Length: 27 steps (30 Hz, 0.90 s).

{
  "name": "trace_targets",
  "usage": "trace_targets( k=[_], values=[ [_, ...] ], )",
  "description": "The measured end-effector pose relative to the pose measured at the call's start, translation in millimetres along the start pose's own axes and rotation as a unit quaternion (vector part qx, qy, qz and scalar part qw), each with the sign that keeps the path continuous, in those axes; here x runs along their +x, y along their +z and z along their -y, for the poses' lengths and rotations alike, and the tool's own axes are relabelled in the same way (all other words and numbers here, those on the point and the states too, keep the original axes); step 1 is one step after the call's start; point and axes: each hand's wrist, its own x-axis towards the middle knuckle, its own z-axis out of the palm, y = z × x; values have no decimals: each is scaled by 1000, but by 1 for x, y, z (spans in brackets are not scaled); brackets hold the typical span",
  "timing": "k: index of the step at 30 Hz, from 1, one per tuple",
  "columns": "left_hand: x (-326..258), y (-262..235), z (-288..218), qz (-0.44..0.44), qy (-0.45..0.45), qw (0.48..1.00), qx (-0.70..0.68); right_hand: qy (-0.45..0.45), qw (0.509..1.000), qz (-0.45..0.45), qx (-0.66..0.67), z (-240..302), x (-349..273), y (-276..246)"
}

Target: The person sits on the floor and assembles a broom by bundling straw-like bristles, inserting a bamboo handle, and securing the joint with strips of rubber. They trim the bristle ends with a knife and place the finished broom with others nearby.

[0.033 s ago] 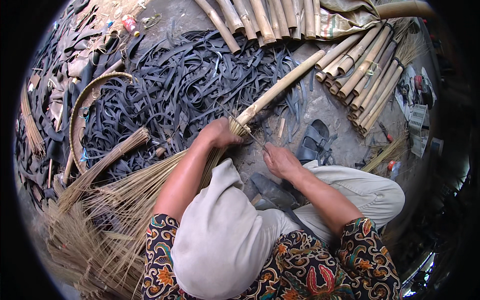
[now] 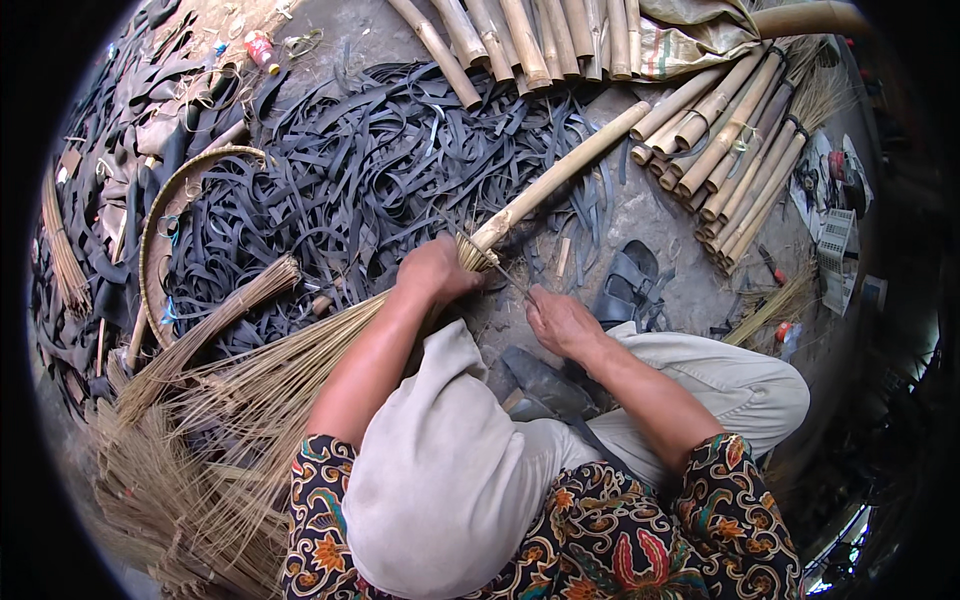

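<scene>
My left hand is closed round the bound end of a long bundle of thin broom sticks, which fans out to the lower left past my forearm. A pale bamboo pole meets that bound end and points to the upper right. Just right of the joint, my right hand is closed on a thin, dark, rod-like tool. The tool slants toward the bound end; its grip is hidden in my fingers. My bent knee lies beneath the bundle.
Black rubber strips lie heaped beyond my left hand. Cut bamboo poles line the far side, with broom bundles on bamboo handles at right. A sandal rests near my right hand. A curved hoop stands at left.
The two frames are almost the same. My left hand and forearm have shifted very slightly; both hands keep their holds.
</scene>
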Motion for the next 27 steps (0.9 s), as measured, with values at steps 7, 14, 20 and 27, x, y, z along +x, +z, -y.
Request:
trace_targets(
  k=[7, 14, 20, 27],
  values=[
    [3, 0, 2, 6, -2, 1000, -6, 31, 998, -50, 39, -3, 5, -6],
    [24, 2, 23, 155, 144, 953, -218, -16, 999, -31, -14, -10, 2, -6],
    [-11, 2, 0, -43, 11, 998, 37, 6, 999, -46, 18, -9, 12, 2],
    [24, 7, 23, 101, 67, 988, -91, -14, 999, -29, -7, -10, 6, -6]
  ],
)
